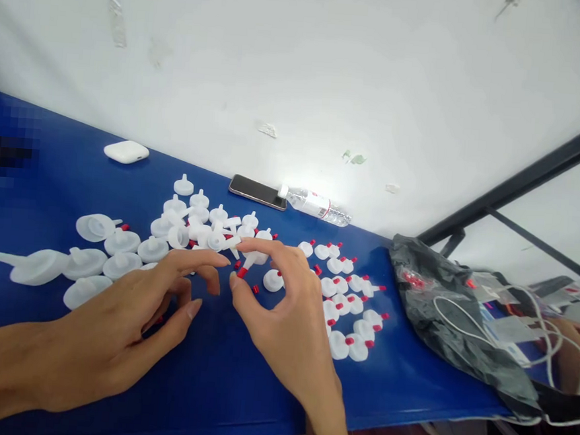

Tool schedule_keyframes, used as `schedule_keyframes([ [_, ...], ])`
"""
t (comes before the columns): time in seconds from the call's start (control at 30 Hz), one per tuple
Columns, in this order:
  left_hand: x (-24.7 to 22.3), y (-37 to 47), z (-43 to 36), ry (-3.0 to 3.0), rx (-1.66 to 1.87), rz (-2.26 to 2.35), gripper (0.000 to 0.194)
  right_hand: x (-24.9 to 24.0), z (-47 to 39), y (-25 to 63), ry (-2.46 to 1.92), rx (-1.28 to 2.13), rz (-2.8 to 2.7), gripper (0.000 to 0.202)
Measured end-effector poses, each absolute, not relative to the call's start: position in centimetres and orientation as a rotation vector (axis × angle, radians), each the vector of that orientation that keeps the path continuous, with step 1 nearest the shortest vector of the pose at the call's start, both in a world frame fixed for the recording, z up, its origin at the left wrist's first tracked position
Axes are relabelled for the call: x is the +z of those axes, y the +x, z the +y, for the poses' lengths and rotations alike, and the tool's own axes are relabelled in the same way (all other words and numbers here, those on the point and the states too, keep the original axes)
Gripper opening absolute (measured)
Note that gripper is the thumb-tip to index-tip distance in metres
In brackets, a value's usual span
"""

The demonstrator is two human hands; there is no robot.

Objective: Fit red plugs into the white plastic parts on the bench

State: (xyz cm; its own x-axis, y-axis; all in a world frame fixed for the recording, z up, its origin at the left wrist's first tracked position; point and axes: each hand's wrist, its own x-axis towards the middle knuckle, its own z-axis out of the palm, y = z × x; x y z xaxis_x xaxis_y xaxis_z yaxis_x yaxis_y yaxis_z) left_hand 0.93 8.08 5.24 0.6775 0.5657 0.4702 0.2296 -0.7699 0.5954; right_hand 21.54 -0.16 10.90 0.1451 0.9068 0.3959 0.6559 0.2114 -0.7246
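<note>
My right hand (290,313) has its thumb and index finger closed around a white nozzle cap (253,259) with a red tip (242,273); the fingers partly cover it. Beside it, my left hand (113,337) is curved, its thumb and index finger apart with nothing seen between them. White nozzle caps without red tips (122,265) lie heaped behind and left of my left hand. To the right of my right hand, several white caps with red tips (339,344) lie grouped. A small loose red piece (256,289) rests on the blue table between the hands.
Against the wall on the blue table (199,383) lie a phone (258,191), a clear bottle (315,205) on its side, and a white earbud case (126,152). A dark plastic bag (428,300) and white cable (465,329) occupy the right side, near another person's arm (576,353).
</note>
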Motion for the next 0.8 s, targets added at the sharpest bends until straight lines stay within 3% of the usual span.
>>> schedule_keyframes([
  [0.27, 5.8, 0.6, 7.9, 2.417, 0.834, 0.561, 0.045, 11.3, -0.9, 21.9, -1.577, 0.380, -1.570, 0.014],
  [0.8, 5.5, 0.5, 8.0, 2.486, 0.756, 0.586, 0.037, 10.7, -0.1, 22.3, -1.843, 0.455, -1.659, 0.018],
])
